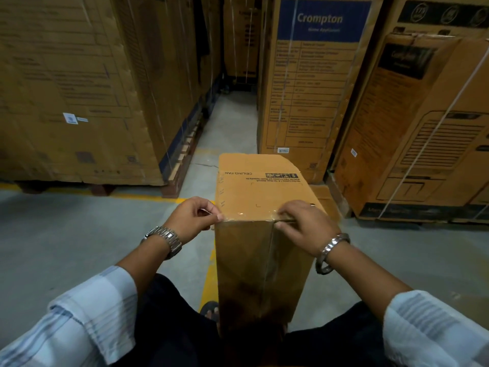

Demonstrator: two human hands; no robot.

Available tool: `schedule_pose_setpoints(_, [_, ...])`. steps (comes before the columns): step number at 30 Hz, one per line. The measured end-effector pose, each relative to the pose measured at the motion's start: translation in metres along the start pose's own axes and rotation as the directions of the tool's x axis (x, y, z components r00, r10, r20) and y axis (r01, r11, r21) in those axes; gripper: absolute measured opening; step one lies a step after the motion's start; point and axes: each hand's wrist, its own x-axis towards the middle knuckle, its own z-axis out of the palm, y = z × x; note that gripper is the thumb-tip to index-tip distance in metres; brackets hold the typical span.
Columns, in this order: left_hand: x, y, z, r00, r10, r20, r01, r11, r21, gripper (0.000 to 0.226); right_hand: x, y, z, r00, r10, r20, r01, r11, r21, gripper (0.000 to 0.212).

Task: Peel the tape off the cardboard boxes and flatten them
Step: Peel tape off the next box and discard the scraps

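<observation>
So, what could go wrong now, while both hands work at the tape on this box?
The clear tape, pinched only at the corner by the left hand, may tear and leave strips on the box. The right hand grips the top edge by the seam; the cardboard could cut a finger. The tall box, standing between the legs, may tip.

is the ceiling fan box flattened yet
No, the ceiling fan box stands full-bodied, with clear tape across its upper edge between the left hand and the right hand.
</observation>
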Motion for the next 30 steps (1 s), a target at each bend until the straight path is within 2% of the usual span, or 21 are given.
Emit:
schedule_pose_setpoints(2, [0.0,0.002,0.001,0.998,0.056,-0.007,-0.055,0.995,0.088,0.015,0.012,-0.023,0.003,0.991,-0.106,0.083,0.105,0.994,0.019,0.045])
schedule_pose_setpoints(4, [-0.003,0.002,-0.001,0.987,0.161,-0.02,-0.152,0.964,0.219,0.011,0.027,-0.042,0.009,0.982,-0.166,0.092,0.168,0.986,-0.019,0.053])
schedule_pose_setpoints(8, [-0.01,0.001,-0.009,0.948,0.319,0.012,-0.269,0.777,0.569,0.006,0.051,-0.057,0.019,0.984,-0.142,0.109,0.152,0.984,-0.091,0.052])
schedule_pose_setpoints(10, [-0.011,0.004,-0.012,0.94,0.34,0.022,-0.267,0.698,0.665,0.006,0.055,-0.056,0.021,0.986,-0.121,0.115,0.13,0.989,-0.071,0.054])
schedule_pose_setpoints(12, [-0.011,0.008,-0.012,0.943,0.328,0.049,-0.267,0.665,0.697,0.007,0.056,-0.053,0.021,0.989,-0.099,0.114,0.107,0.992,-0.07,0.055])
schedule_pose_setpoints(14, [-0.013,0.015,-0.008,0.948,0.305,0.09,-0.292,0.723,0.626,0.007,0.056,-0.051,0.021,0.993,-0.067,0.097,0.076,0.993,-0.091,0.055])
schedule_pose_setpoints(17, [-0.013,0.031,0.002,0.967,0.238,0.092,-0.254,0.934,0.251,0.004,0.058,-0.054,0.018,0.994,-0.037,0.101,0.044,0.997,-0.068,0.053])
schedule_pose_setpoints(19, [-0.01,0.039,0.002,0.984,0.161,0.078,-0.166,0.984,0.069,0.01,0.057,-0.056,0.016,0.989,-0.057,0.133,0.063,0.997,-0.047,0.047])
schedule_pose_setpoints(23, [-0.006,0.036,-0.005,0.988,0.108,0.106,-0.097,0.99,-0.105,0.022,0.05,-0.05,0.014,0.985,-0.085,0.152,0.08,0.996,0.04,0.045])
schedule_pose_setpoints(26, [-0.008,0.038,-0.001,0.969,0.175,0.174,-0.132,0.963,-0.235,0.033,0.05,-0.048,0.008,0.983,-0.041,0.18,-0.015,0.954,0.298,0.053])
schedule_pose_setpoints(28, [-0.007,0.042,0.004,0.96,0.221,0.174,-0.167,0.945,-0.282,0.036,0.051,-0.048,0.006,0.98,-0.049,0.191,-0.033,0.914,0.404,0.033])
schedule_pose_setpoints(30, [-0.003,0.043,0.009,0.966,0.234,0.106,-0.205,0.951,-0.234,0.038,0.05,-0.047,0.008,0.985,0.001,0.172,-0.09,0.855,0.51,0.013])
